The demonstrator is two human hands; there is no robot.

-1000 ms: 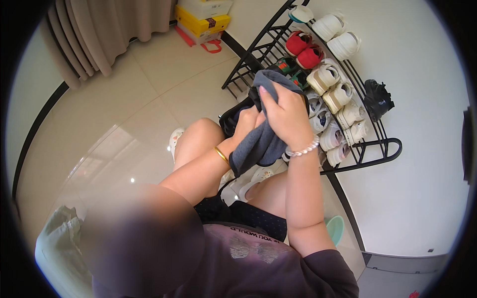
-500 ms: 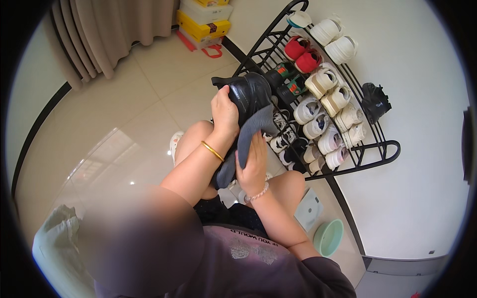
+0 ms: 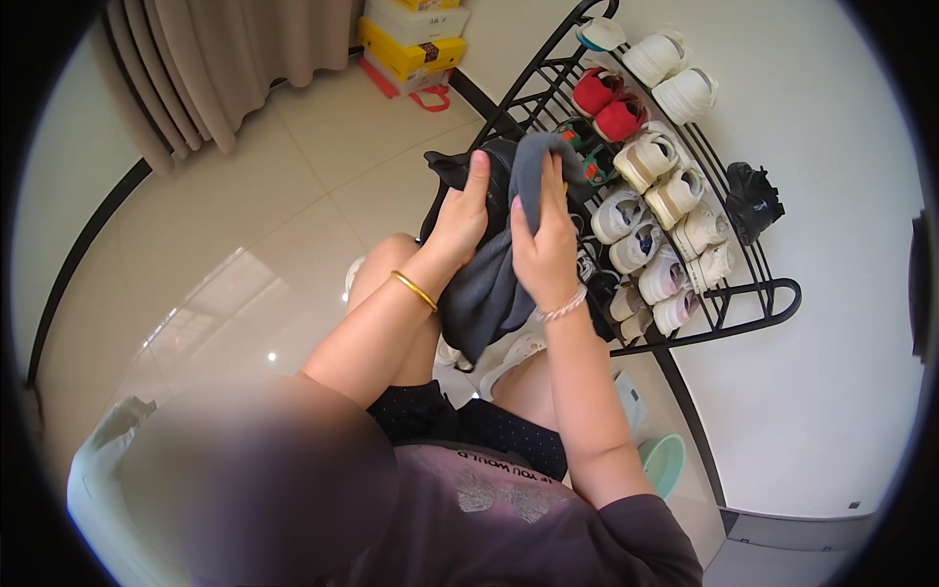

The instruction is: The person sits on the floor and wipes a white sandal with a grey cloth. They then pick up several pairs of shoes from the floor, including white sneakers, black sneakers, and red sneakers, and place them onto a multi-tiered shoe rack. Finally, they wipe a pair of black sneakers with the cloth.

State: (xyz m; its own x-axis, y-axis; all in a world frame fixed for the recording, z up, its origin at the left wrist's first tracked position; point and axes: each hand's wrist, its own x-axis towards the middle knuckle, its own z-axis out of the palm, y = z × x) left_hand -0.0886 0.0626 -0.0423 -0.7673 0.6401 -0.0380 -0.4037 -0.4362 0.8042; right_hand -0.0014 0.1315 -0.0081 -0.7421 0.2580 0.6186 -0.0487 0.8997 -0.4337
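Observation:
A black leather shoe (image 3: 496, 159) is held up above my knees, partly covered by cloth. My left hand (image 3: 460, 220) grips its near left side, the thumb pointing up along it. In my right hand (image 3: 548, 245) is a grey cloth (image 3: 489, 289), pressed over the shoe's right side with the fingers stretched along it. The cloth's loose end hangs down between my forearms. Much of the shoe's lower part is hidden behind the cloth and my hands.
Ahead to the right stands a black metal shoe rack (image 3: 782, 293) with several pairs of shoes; a black boot (image 3: 751, 203) is at its right side. Shoe boxes (image 3: 411, 54) are stacked by the curtain (image 3: 210, 73). A green basin (image 3: 663, 464) sits at lower right.
My right hand has moved up and to the right with the cloth, which now covers more of the shoe's right side. My left thumb has lifted upright; the shoe shows less.

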